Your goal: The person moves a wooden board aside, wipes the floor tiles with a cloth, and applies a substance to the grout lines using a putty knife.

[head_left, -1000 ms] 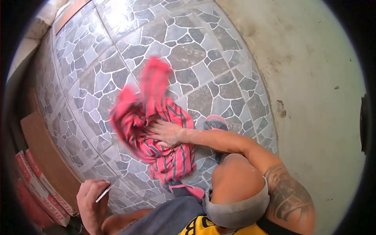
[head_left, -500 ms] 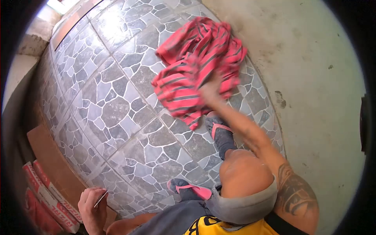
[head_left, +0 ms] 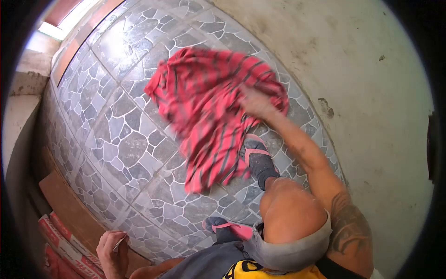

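Observation:
A red cloth with dark and pale stripes (head_left: 204, 88), perhaps a shirt, lies bunched on the stone-patterned tile floor (head_left: 125, 144). My right hand (head_left: 258, 103) grips the cloth at its right side; motion blurs the fingers, which are partly lost in the folds. Low on the left, my left hand (head_left: 111, 249) is closed around a small, thin, flat piece (head_left: 121, 242) with a pale edge, whose kind I cannot make out. The cloth's near edge reaches my foot in a sock and pink flip-flop (head_left: 258, 156).
A bare concrete wall (head_left: 344, 69) rises along the right side of the floor. At lower left stand a brown cardboard piece (head_left: 69, 200) and red-and-white boxes (head_left: 69, 246). My other foot in a pink flip-flop (head_left: 239, 230) rests nearer.
My right hand has shifted slightly to the right. The cloth has swung and spread left and nearer to me. My left hand keeps its hold on the thin piece.

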Available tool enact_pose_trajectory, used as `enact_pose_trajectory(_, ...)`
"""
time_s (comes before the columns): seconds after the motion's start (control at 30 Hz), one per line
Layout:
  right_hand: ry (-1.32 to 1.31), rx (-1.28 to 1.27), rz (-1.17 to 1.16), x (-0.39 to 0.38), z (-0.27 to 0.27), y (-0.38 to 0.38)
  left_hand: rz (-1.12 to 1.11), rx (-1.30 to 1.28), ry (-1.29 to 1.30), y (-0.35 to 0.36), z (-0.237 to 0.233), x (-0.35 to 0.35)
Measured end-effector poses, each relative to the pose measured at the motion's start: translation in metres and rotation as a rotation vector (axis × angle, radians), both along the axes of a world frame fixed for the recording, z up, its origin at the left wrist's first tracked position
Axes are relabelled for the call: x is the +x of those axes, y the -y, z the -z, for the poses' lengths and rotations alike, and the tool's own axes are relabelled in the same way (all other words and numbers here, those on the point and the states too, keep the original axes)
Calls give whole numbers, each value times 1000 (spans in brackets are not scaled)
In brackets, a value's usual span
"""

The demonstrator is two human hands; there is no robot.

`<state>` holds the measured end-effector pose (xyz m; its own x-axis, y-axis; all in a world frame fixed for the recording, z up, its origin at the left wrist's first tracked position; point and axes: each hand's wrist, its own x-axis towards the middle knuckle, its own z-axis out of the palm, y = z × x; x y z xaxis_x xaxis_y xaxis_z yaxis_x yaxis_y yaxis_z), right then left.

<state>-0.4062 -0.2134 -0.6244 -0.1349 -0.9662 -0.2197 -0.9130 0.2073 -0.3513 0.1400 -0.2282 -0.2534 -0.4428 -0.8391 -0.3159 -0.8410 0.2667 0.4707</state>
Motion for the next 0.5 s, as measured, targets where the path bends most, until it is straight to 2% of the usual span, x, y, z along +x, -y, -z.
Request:
enact_pose_trajectory(0.03, -345, 73, 12, -35, -3, 10, -10, 1, -9, -1, -1, 3)
enact_pose_trajectory(0.07, -465, 166, 141, -54, -9, 19, -22, 1, -19, -2, -2, 5)
enact_pose_trajectory(0.1, -318, 296, 266, -67, -13, 32, -35, -18, -26, -2, -2, 7)
enact_pose_trajectory(0.17, -259, 240, 451, -32, -2, 46, -42, -36, -51, -3, -3, 11)
enact_pose_trajectory(0.2, -359, 306, 178, 9, -15, 43, -35, -31, -30, -1, -5, 11)
enact_pose_trajectory(0.23, -348, 471, -99, 73, -83, 42, -8, -38, -24, 1, -6, 8)
enact_pose_trajectory(0.3, -208, 280, -308, 153, -60, 18, 44, -60, -8, 7, -6, 0)
enact_pose_trajectory(0.33, 315, 29, -137, 186, -43, 2, 34, -35, -23, 8, -7, -5)
enact_pose_trajectory(0.37, 215, 156, -433, 206, -58, -1, 21, -19, -41, 11, -5, -13)
enact_pose_trajectory(0.4, 295, 26, -601, 216, -30, -22, 5, -6, -61, 14, -2, -20)
enact_pose_trajectory(0.43, 378, -105, -767, 217, -29, -29, 21, -12, -49, 16, -1, -25)
enact_pose_trajectory(0.47, 246, -442, -657, 205, -23, -28, 41, -12, -34, 19, 0, -29)
enact_pose_trajectory(0.5, 133, 344, -772, 185, -44, -3, 63, -5, -18, 21, 1, -32)
